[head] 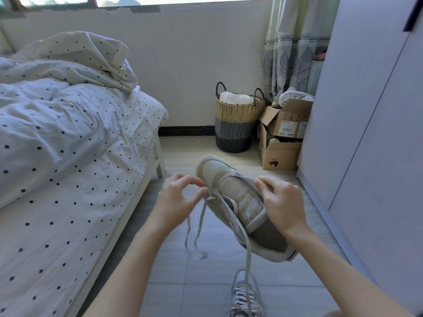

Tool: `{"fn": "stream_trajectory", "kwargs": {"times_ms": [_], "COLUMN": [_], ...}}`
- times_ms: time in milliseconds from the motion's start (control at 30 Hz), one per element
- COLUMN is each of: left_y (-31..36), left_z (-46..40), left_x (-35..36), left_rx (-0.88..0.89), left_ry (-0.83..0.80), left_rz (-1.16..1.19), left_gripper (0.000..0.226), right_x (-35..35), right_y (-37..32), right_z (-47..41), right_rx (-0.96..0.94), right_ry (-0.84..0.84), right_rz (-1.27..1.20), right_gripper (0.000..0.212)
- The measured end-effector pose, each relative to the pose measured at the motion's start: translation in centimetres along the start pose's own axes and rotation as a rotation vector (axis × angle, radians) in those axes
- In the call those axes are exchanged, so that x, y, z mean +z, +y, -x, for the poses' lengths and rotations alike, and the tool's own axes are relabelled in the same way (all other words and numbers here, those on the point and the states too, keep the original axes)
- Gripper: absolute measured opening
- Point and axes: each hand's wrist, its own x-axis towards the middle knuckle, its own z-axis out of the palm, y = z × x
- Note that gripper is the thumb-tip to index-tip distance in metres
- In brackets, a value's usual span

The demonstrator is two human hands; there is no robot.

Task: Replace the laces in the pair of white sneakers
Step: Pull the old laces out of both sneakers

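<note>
At the bottom centre of the frame a second sneaker [245, 296], laced with a striped lace, stands on the grey tiled floor [206, 271]. Above it, in the lower middle of the frame, the person holds a white sneaker [240, 197] up off the floor, toe pointing away and tilted to the upper left. The right hand [282, 207] curls over the shoe's right side, thumb and fingers closed on the upper by the tongue. The left hand [180, 197] has its grip closed in a pinch, thumb and forefinger holding the pale lace [194, 227] just beside the shoe's left edge; the lace ends hang loose below, blurred, and one long strand loops down toward the second sneaker. To the left lies a bed [68, 156] with polka-dot bedding. Farther back, by the wall at centre right, stand a woven laundry basket [235, 124] and stacked cardboard boxes [283, 138], with a leaf-patterned curtain [295, 49] above and a pale wardrobe [366, 110] on the right.
</note>
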Motion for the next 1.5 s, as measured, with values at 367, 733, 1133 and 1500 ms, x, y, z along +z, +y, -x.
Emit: {"fn": "stream_trajectory", "kwargs": {"times_ms": [367,733,1133,1500], "left_y": [0.4,1.3,0.4,1.7], "left_z": [-0.4,-0.2,-0.4,-0.1], "left_x": [1.3,1.0,-2.4,2.6], "left_rx": [0.165,0.062,-0.454,-0.093], "left_ry": [-0.002,0.225,0.372,-0.091], "left_rz": [-0.113,0.163,0.753,0.023], "left_gripper": [0.017,0.021,0.008,0.019], "right_x": [-0.4,0.1,-0.8,-0.2], "right_y": [-0.6,0.5,3.1,0.7], "right_z": [0.2,-0.3,-0.5,-0.3], "right_rx": [0.122,0.302,0.427,0.313], "right_ry": [0.024,0.027,0.053,0.056], "right_rz": [-0.174,-0.236,-0.051,-0.199], "right_gripper": [0.019,0.018,0.021,0.017]}}
